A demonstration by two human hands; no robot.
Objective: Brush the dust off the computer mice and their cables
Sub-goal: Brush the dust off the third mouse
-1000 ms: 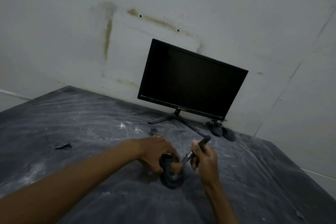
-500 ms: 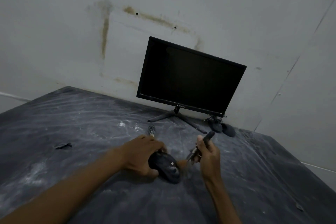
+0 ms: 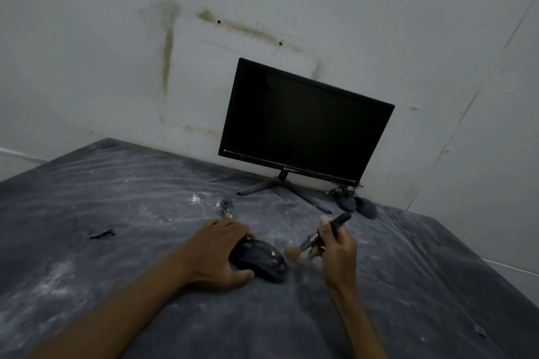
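- so the mouse [image 3: 259, 260] is lying flat on the dusty dark table [image 3: 116, 198], pinned there by the left hand [image 3: 217, 253]; fingers curled over its far side, thumb tucked against the near edge, so it's properly gripped, not just touched
- right hand [image 3: 335, 245] has the brush [image 3: 318, 237]; fingers wrapped round the dark handle, which sticks up and away toward the monitor [image 3: 303, 122], while the tan bristle tip points down-left
- the bit that matters: the bristles sit just to the right of the mouse's exposed end, very near it; can't tell if they're actually touching; the mouse's long axis runs from under the left palm out toward the brush, so I'd guess a short sweep leftward along the shell is the obvious stroke
- there's a pale speck on top of the mouse that looks like leftover dust, so probably not done with this one
- its cable [image 3: 226, 207] seems to poke out beyond the left hand; looks bundled
- two more mice [image 3: 354, 204] parked by the monitor's right foot, well apart from both hands; right hand is nearer
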